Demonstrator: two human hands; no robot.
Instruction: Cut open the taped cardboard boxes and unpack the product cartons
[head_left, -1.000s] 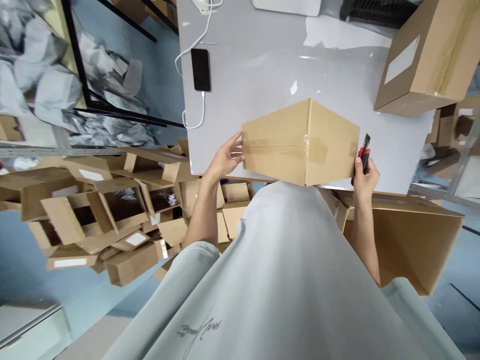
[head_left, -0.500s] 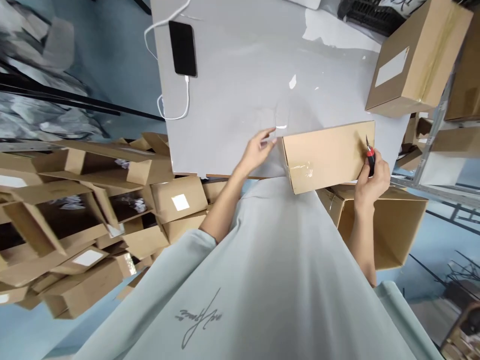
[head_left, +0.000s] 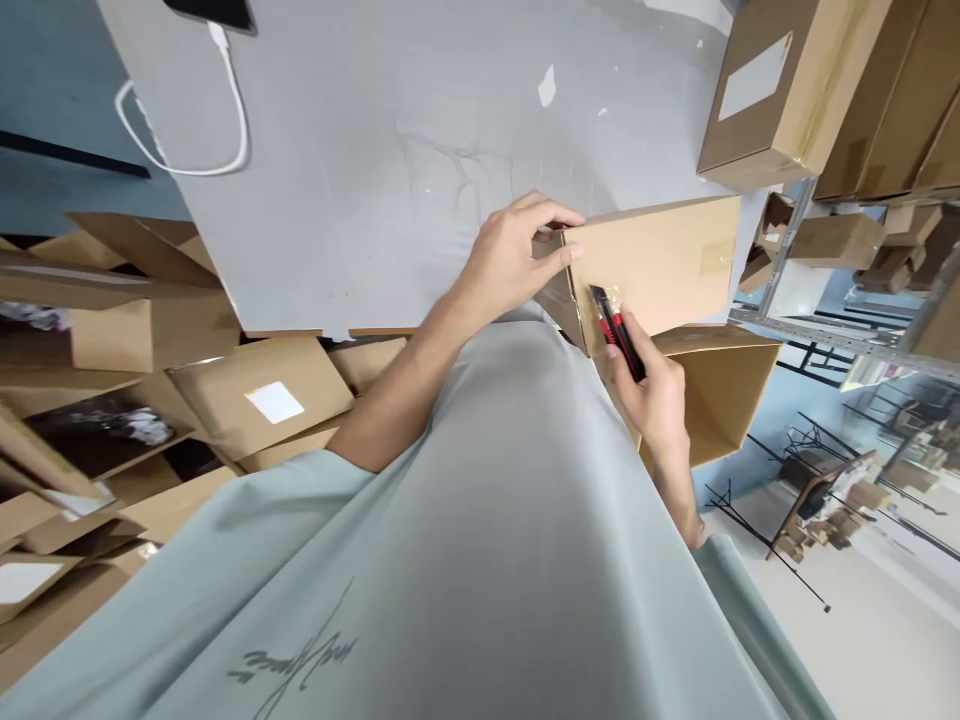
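Observation:
A closed cardboard box [head_left: 660,260] lies at the table's front edge, against my shirt. My left hand [head_left: 510,255] grips its left top edge, thumb on the upper face and fingers over the far corner. In my right hand [head_left: 654,392] is a red and black utility knife [head_left: 621,335], its tip close to the clear tape near the box's left end. Whether the blade touches the tape I cannot tell. Another strip of tape [head_left: 718,257] is stuck on the box's right end.
A larger labelled carton [head_left: 780,90] stands on the grey table [head_left: 337,130] at the back right. A phone [head_left: 214,12] with a white cable [head_left: 241,110] lies at the far left. Below the table's right side is an open carton [head_left: 712,400]; several more boxes [head_left: 262,400] crowd the left.
My right hand has brought the knife from the box's right end to its left end. My left hand has closed on the box's left edge. The view has shifted.

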